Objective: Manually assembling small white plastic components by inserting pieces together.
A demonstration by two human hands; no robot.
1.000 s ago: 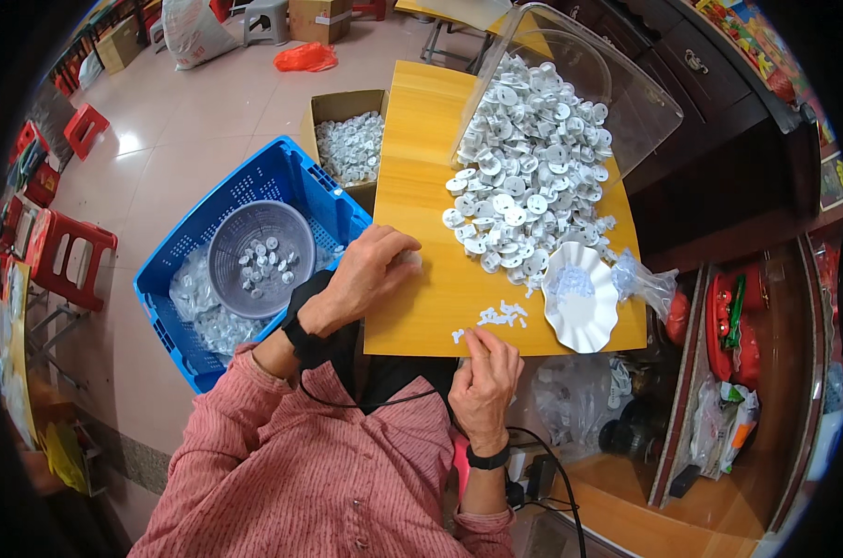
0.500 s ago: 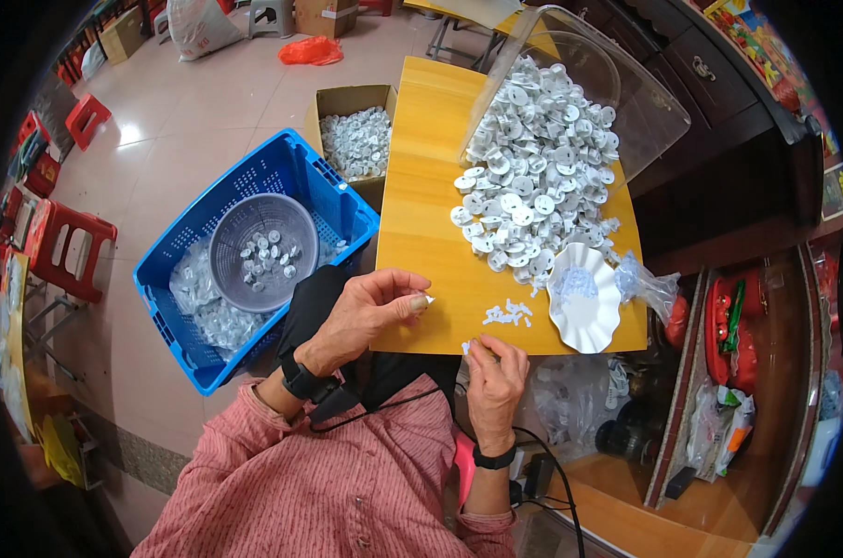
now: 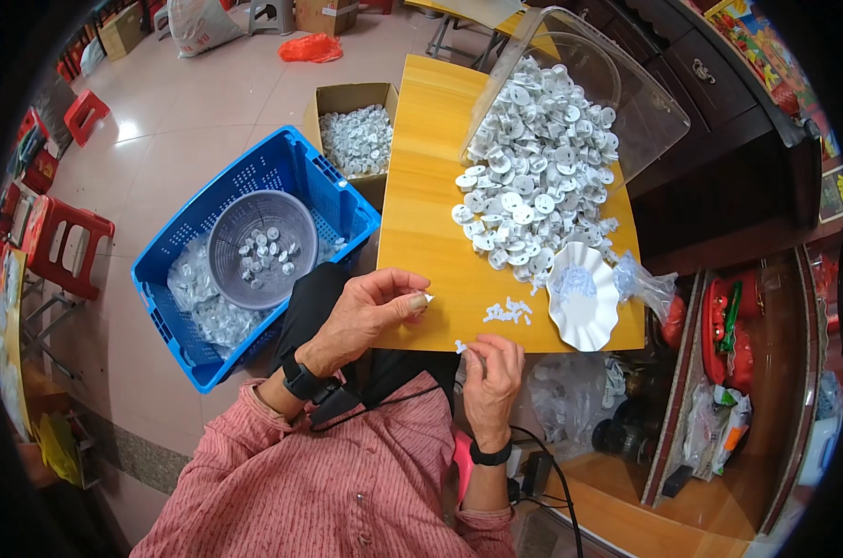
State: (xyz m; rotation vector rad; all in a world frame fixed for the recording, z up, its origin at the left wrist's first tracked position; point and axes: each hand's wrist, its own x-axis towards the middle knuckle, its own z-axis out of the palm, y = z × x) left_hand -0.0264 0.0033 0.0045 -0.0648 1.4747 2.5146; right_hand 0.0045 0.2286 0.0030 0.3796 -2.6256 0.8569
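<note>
Head view: we log left hand [image 3: 370,312] pinching a barely visible white bit [image 3: 429,298], right hand [image 3: 491,377] a white peg [image 3: 461,346], at the surface's [image 3: 421,139] near edge. We judge much remains: large disc heap [image 3: 542,177] one o'clock from the hands, few pieces [image 3: 272,248] in the colander [image 3: 240,219] at ten.

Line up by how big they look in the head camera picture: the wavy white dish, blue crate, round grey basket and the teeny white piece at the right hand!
Largest to smallest:
1. Blue crate
2. Round grey basket
3. Wavy white dish
4. Teeny white piece
</note>
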